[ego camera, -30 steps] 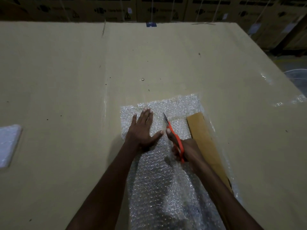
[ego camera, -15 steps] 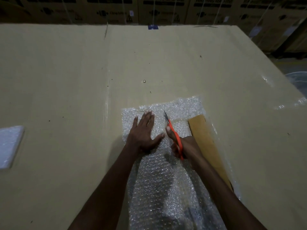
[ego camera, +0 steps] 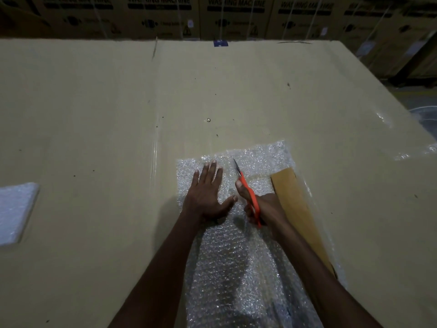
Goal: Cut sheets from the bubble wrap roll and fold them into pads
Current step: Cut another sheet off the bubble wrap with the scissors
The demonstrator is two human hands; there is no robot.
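A strip of clear bubble wrap [ego camera: 236, 263] runs from the near edge up the middle of a large cardboard work surface [ego camera: 118, 114]. My left hand [ego camera: 207, 195] lies flat on the wrap, fingers spread, pressing it down. My right hand [ego camera: 262, 209] grips orange-handled scissors [ego camera: 248, 192] just right of the left thumb. The blades point away from me along the wrap, their tip near its far end. A brown cardboard strip [ego camera: 298, 216] lies along the wrap's right side, partly under it.
A folded white pad [ego camera: 16, 209] sits at the far left edge of the surface. Stacked washing-machine cartons [ego camera: 212, 15] line the back. Clear plastic film [ego camera: 416, 150] hangs at the right edge, where the surface drops to the floor.
The scissors and my right hand have crept slightly forward along the wrap. My left hand stays pressed flat in the same spot.
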